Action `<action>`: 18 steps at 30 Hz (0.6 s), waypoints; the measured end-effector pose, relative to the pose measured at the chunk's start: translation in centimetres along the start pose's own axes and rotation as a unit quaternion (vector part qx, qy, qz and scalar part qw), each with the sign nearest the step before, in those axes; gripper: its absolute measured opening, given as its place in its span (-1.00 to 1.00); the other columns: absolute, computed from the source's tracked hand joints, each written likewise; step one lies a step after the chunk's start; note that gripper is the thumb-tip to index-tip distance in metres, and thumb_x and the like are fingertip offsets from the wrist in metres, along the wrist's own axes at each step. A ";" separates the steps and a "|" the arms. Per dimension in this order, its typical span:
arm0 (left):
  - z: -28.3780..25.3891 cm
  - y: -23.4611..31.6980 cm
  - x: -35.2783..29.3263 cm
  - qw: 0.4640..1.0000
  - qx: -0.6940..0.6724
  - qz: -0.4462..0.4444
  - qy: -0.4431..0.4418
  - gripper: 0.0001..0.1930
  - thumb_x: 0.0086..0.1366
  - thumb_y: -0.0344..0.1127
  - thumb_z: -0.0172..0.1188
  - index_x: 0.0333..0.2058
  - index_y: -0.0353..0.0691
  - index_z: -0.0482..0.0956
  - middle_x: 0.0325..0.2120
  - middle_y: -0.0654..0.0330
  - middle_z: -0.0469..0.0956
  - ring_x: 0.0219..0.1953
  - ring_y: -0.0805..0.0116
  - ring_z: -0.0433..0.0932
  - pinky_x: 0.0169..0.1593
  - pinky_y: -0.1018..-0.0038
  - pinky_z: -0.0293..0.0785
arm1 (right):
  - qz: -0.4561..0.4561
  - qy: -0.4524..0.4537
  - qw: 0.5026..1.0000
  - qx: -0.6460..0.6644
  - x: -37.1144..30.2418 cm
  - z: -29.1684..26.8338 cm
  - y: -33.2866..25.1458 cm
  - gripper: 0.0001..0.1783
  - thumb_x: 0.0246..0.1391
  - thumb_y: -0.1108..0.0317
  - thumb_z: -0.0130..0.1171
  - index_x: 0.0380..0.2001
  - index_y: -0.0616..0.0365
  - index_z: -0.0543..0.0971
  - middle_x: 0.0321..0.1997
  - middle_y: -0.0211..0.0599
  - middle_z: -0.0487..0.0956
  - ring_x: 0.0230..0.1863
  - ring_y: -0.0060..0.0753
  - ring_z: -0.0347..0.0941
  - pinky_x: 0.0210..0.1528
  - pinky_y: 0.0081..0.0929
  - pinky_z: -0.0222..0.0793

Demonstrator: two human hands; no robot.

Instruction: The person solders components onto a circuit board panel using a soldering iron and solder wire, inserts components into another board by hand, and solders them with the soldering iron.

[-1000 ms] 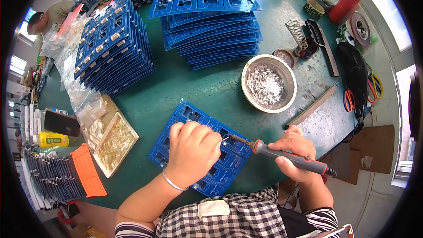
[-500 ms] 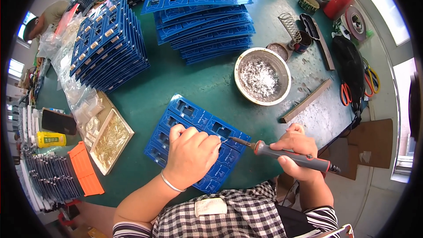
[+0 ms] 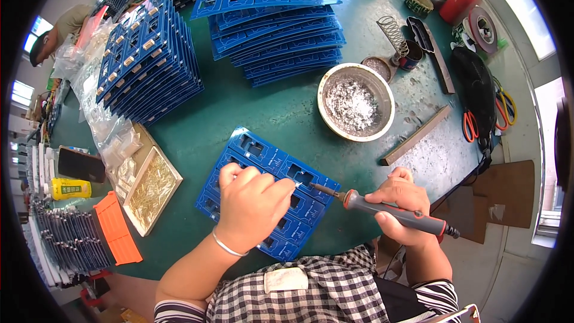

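Along the tabletop (image 3: 347, 233) edge nearest me, my right fingers (image 3: 391, 194) grip a soldering iron (image 3: 384, 209), my left fingers (image 3: 270, 192) pinching wire (image 3: 298, 184) above a circuit board (image 3: 310, 212).

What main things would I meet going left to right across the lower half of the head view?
Yellow container → pin tray → left hand → soldering iron in the right hand → cardboard.
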State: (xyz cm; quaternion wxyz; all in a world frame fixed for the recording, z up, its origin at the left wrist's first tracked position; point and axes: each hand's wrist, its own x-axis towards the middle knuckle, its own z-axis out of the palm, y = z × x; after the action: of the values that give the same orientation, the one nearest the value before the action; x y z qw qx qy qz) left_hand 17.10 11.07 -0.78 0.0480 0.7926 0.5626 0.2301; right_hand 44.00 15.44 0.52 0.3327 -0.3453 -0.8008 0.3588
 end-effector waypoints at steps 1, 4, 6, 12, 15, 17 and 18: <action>-0.4 -0.2 -0.3 1.000 0.009 -0.003 -0.003 -0.89 -0.01 -0.31 0.29 -0.46 0.00 0.55 -0.64 0.39 0.32 -0.48 0.40 0.34 -0.19 0.33 0.14 | -0.004 0.000 1.000 -0.005 0.0 0.0 0.0 -0.76 -0.15 0.23 0.21 -0.41 0.12 0.62 -0.52 -0.39 0.58 -0.52 -0.41 0.43 -0.15 -0.33 0.20; -1.0 -0.6 -1.7 1.000 0.007 -0.028 0.004 -0.88 -0.02 -0.30 0.31 -0.44 -0.02 0.57 -0.65 0.40 0.33 -0.49 0.41 0.34 -0.20 0.32 0.12 | -0.010 0.045 0.999 -0.026 0.0 0.6 -0.4 -0.74 -0.14 0.21 0.21 -0.40 0.15 0.62 -0.52 -0.39 0.57 -0.51 -0.41 0.44 -0.14 -0.33 0.19; -1.2 -0.5 -2.1 0.998 -0.005 -0.055 0.016 -0.89 -0.02 -0.33 0.31 -0.46 -0.03 0.57 -0.65 0.39 0.36 -0.50 0.40 0.34 -0.19 0.32 0.12 | -0.004 0.047 0.999 0.002 -0.2 0.9 -0.4 -0.73 -0.14 0.20 0.21 -0.41 0.16 0.62 -0.51 -0.38 0.57 -0.51 -0.41 0.44 -0.14 -0.32 0.19; -0.9 -0.6 -3.9 0.993 -0.051 -0.106 0.031 -0.89 -0.01 -0.41 0.26 -0.50 -0.08 0.50 -0.63 0.37 0.45 -0.49 0.36 0.37 -0.15 0.30 0.10 | 0.010 0.019 0.999 0.046 -1.1 2.6 -1.2 -0.71 -0.14 0.17 0.22 -0.41 0.16 0.63 -0.51 -0.38 0.57 -0.49 -0.44 0.45 -0.09 -0.31 0.19; -0.7 -0.8 -3.9 0.993 -0.054 -0.104 0.016 -0.89 -0.01 -0.41 0.26 -0.53 -0.07 0.49 -0.62 0.37 0.46 -0.49 0.36 0.37 -0.15 0.31 0.10 | 0.012 0.023 0.998 0.049 -0.9 3.3 -1.1 -0.73 -0.13 0.18 0.22 -0.41 0.14 0.63 -0.52 -0.41 0.57 -0.51 -0.47 0.44 -0.09 -0.32 0.19; -0.8 -0.7 -3.9 0.994 -0.051 -0.091 0.016 -0.89 0.02 -0.37 0.25 -0.49 -0.04 0.48 -0.58 0.38 0.44 -0.47 0.35 0.38 -0.16 0.30 0.10 | 0.009 0.016 0.999 0.046 -0.9 3.4 -1.2 -0.73 -0.13 0.18 0.22 -0.41 0.14 0.63 -0.52 -0.41 0.57 -0.51 -0.47 0.44 -0.09 -0.32 0.19; -0.8 -0.7 -3.8 0.994 -0.051 -0.092 0.016 -0.89 0.02 -0.37 0.25 -0.49 -0.04 0.48 -0.58 0.38 0.44 -0.47 0.35 0.38 -0.16 0.30 0.10 | 0.009 0.012 0.999 0.043 -0.9 3.4 -1.2 -0.73 -0.13 0.18 0.22 -0.41 0.14 0.63 -0.52 -0.40 0.57 -0.51 -0.47 0.44 -0.09 -0.32 0.19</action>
State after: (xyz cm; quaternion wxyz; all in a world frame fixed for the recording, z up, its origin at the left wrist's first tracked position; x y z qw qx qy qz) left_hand 15.19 7.68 -1.46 0.1002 0.7303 0.6211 0.2663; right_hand 41.48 12.97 -0.53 0.3534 -0.3417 -0.7777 0.3919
